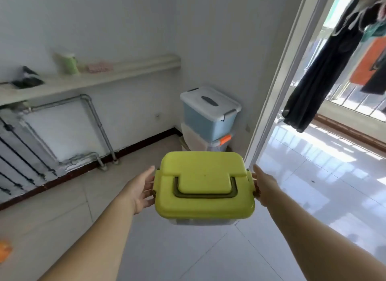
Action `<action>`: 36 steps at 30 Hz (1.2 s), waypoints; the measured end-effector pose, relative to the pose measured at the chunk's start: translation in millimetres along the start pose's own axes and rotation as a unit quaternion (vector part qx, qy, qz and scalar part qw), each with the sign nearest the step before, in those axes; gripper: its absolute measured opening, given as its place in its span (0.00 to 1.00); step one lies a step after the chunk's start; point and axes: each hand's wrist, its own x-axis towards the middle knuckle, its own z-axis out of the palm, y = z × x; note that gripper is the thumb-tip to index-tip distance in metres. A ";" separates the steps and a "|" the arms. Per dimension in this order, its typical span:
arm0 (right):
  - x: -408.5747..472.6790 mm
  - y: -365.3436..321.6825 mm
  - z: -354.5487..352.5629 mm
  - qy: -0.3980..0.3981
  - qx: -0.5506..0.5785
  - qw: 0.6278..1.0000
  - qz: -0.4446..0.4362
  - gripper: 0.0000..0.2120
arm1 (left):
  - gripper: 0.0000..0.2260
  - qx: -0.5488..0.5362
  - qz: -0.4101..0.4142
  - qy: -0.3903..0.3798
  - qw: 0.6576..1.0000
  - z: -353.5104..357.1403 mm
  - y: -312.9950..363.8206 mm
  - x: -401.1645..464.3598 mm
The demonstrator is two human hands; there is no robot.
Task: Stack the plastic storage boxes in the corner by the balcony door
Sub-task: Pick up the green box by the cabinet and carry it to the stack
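Both hands carry a small clear storage box with a yellow-green lid out in front, above the tiled floor. The left hand presses flat against the box's left end and the right hand against its right end — fingers spread along the side latches, the box clamped between the palms. Its dark handle lies folded flat on the lid. Ahead, in the corner beside the balcony door frame, stands a stack: a blue box with a white lid on top of a paler box with an orange latch — possibly another beneath, though blur hides it.
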 end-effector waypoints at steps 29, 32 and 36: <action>235.9 -319.0 209.1 0.190 0.254 0.940 -0.129 0.11 | 0.15 -0.093 0.117 -0.128 0.980 124.5 416.2 315.4; 251.4 -314.3 203.5 0.248 0.289 0.917 -0.115 0.10 | 0.18 -0.033 0.100 -0.176 0.979 159.8 438.1 348.6; 263.9 -313.9 203.5 0.317 0.298 0.895 -0.096 0.12 | 0.20 0.032 0.069 -0.235 0.969 196.2 459.7 385.1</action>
